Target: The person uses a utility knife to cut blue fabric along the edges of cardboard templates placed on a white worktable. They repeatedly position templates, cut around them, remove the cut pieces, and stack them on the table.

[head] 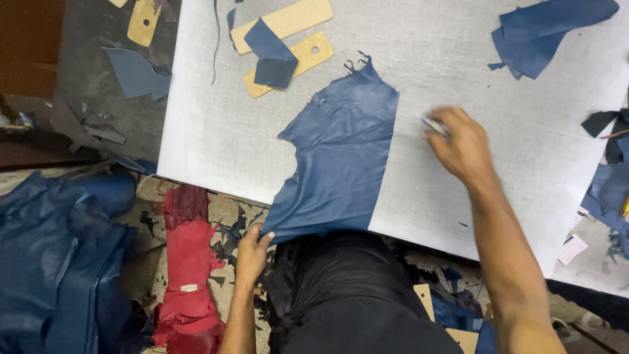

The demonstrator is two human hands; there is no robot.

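A large piece of blue leather (pixel 344 154) lies on the white cutting board (pixel 216 137) and hangs over its near edge. My left hand (pixel 252 252) pinches the lower left corner of that leather below the board's edge. My right hand (pixel 458 144) rests on the board to the right of the leather's straight cut edge, closed around a small silvery tool (pixel 432 124) whose tip points toward the leather.
Two tan cardboard templates (pixel 288 46) with dark blue cutouts on them lie at the board's far side. Blue offcuts (pixel 544 33) sit at the far right. A red leather roll (pixel 187 262) and a heap of blue leather (pixel 59 255) lie on the floor at left.
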